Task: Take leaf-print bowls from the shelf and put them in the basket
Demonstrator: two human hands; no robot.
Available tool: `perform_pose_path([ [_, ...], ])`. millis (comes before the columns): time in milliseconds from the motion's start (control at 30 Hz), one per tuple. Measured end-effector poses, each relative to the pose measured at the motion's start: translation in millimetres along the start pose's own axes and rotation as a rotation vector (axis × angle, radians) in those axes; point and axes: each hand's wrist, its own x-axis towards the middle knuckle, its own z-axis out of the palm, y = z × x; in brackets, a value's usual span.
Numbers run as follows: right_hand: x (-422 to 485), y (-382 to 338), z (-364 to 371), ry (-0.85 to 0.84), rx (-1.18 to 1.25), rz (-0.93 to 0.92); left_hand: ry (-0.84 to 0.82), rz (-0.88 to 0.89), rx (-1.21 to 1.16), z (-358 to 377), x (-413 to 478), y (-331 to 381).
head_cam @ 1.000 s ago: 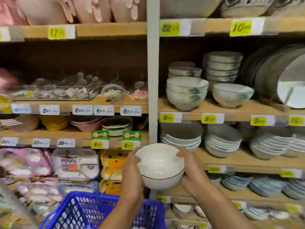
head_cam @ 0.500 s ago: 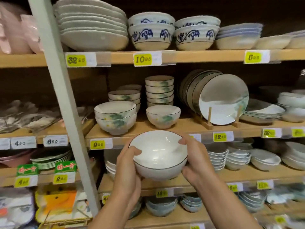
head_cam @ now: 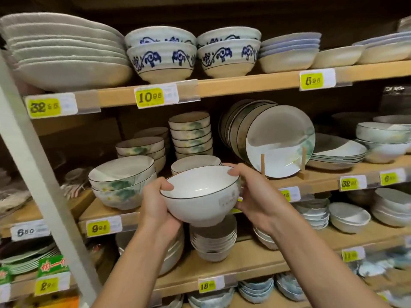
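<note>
Head view cuts both your forearms off at the bottom edge, and the goods left of the white post are too blurred to name. Your fingers pass out of sight behind and under the bowl, so only the thumbs show plainly. The sticker on the bowl's right wall is too smeared to read. A shelf bowl sits half hidden behind the held bowl's far rim.

Your left hand grips the bowl's left side, with the thumb hooked over the near-left rim and the palm cupping the wall below. The bowl is white with a thin dark rim line. It hangs in the air between your hands, in front of the middle shelf, with its opening tipped toward you. Your right hand grips the right side, thumb laid on the far-right rim and palm against the wall beside the sticker.

On the middle shelf, two big leaf-print bowls sit nested at the left. Next comes a tall stack of small bowls, and then plates leaning upright in a wooden rack. On the shelf above, stacked pale dishes stand left of the blue-patterned bowls.
</note>
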Motion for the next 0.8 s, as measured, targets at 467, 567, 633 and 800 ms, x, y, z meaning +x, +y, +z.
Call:
perform_pose_path([
  [467,71.8,-15.7,27.4,-0.093,0.126,0.024,-0.213,-0.078,0.016,3.3,69.4,31.8],
  [567,80.7,-17.8,29.3,-0.113,0.126,-0.009,-0.229,-0.040,0.006,4.9,75.2,36.9],
  [633,85.6,-21.2,31.8,-0.126,0.137,-0.021,-0.252,-0.027,0.010,6.3,77.9,40.9],
  [800,95.4,-27.7,30.2,-0.176,0.176,-0.030,-0.237,-0.022,0.011,10.8,80.0,47.1],
])
